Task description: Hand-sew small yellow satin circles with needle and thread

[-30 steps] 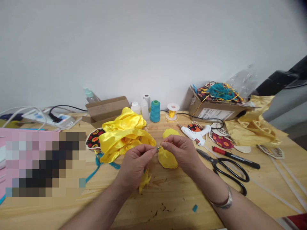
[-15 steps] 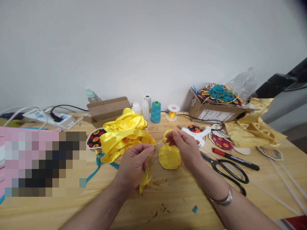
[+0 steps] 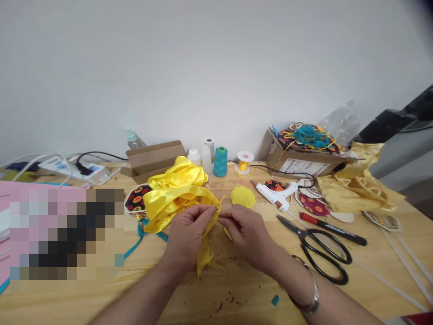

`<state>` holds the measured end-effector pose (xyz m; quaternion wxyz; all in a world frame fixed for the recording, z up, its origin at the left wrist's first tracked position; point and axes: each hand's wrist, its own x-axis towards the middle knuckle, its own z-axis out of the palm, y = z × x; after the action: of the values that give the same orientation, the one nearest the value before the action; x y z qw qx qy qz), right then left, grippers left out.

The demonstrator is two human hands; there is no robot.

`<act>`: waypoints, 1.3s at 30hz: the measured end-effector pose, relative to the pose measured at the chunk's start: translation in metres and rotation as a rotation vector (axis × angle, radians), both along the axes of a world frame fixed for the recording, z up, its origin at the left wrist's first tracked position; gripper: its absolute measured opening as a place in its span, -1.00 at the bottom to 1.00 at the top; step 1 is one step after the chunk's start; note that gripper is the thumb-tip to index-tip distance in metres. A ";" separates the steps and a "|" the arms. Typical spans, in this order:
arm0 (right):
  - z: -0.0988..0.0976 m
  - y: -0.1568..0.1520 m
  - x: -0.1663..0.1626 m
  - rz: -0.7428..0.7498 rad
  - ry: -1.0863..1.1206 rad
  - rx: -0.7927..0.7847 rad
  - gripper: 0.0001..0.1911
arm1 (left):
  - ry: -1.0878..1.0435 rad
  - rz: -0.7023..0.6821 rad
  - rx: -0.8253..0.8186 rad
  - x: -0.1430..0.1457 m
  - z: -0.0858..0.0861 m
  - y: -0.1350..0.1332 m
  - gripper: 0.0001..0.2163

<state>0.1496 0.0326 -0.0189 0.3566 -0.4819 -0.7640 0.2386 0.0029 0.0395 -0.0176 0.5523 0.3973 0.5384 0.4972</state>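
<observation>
My left hand (image 3: 189,230) pinches the gathered edge of a shiny yellow satin cloth (image 3: 176,174) between thumb and fingers. A thin yellow cord end (image 3: 221,200) pokes up just above the fingertips. Close beside them, my right hand (image 3: 248,232) is closed in a pinch; what it holds is hidden by the fingers. A frayed yellow scrap (image 3: 204,258) hangs below my left hand. Beyond my right hand lies a round yellow fabric piece (image 3: 242,197). Another yellow piece (image 3: 227,233) is mostly covered by that hand.
To the right lie black-handled scissors (image 3: 324,253), a red-capped marker (image 3: 333,229) and a white glue gun (image 3: 275,194). Behind stand a teal thread cone (image 3: 220,162), a yellow cord spool (image 3: 243,163) and a filled cardboard box (image 3: 297,162). Gold fabric (image 3: 361,185) lies far right.
My right hand has come down and toward my left, its fingers closing into a pinch. The round fabric piece behind it is now uncovered. The stretch of yellow cord between the hands has shortened.
</observation>
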 end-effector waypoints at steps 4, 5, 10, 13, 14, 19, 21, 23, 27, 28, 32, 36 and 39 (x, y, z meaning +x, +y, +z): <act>0.005 -0.001 0.009 0.046 -0.420 0.420 -0.81 | 0.253 -0.015 0.084 0.001 0.006 0.000 -0.91; 0.008 -0.001 0.011 0.075 -0.502 0.490 -0.82 | 0.286 -0.036 0.092 0.001 0.007 0.000 -0.92; 0.021 0.004 0.022 0.243 -0.634 0.553 -0.82 | 0.290 -0.303 0.105 0.004 0.010 0.000 -0.91; 0.024 0.011 0.029 0.284 -0.436 0.351 -0.81 | 0.196 -0.488 0.051 0.001 0.008 -0.001 -0.90; 0.024 0.013 0.030 0.286 -0.334 0.254 -0.82 | 0.154 -0.511 0.009 0.000 0.007 -0.001 -0.89; 0.017 0.021 0.027 0.240 0.191 -0.160 -0.87 | -0.164 -0.390 -0.151 -0.002 0.004 -0.001 -0.84; 0.013 0.021 0.020 0.165 0.333 -0.273 -0.88 | -0.288 -0.319 -0.160 -0.001 0.004 0.000 -0.83; 0.011 0.019 0.013 0.088 0.448 -0.348 -0.86 | -0.358 -0.256 -0.159 -0.001 0.005 0.000 -0.82; 0.010 0.013 0.003 0.003 0.584 -0.409 -0.89 | -0.404 -0.158 -0.152 0.002 0.005 0.001 -0.80; 0.011 0.012 0.002 -0.013 0.588 -0.413 -0.88 | -0.408 -0.143 -0.154 0.002 0.005 0.001 -0.80; 0.012 0.009 0.000 -0.064 0.573 -0.420 -0.83 | -0.400 -0.127 -0.154 0.005 0.005 0.000 -0.78; 0.011 0.009 -0.001 -0.068 0.593 -0.472 -0.71 | -0.368 -0.123 -0.142 0.006 0.003 -0.001 -0.78; 0.009 0.009 -0.003 -0.090 0.643 -0.477 -0.75 | -0.311 -0.129 -0.131 0.006 0.000 -0.003 -0.79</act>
<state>0.1471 0.0416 -0.0104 0.4658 -0.4849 -0.5145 0.5321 0.0089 0.0367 -0.0173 0.6844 0.3122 0.4512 0.4802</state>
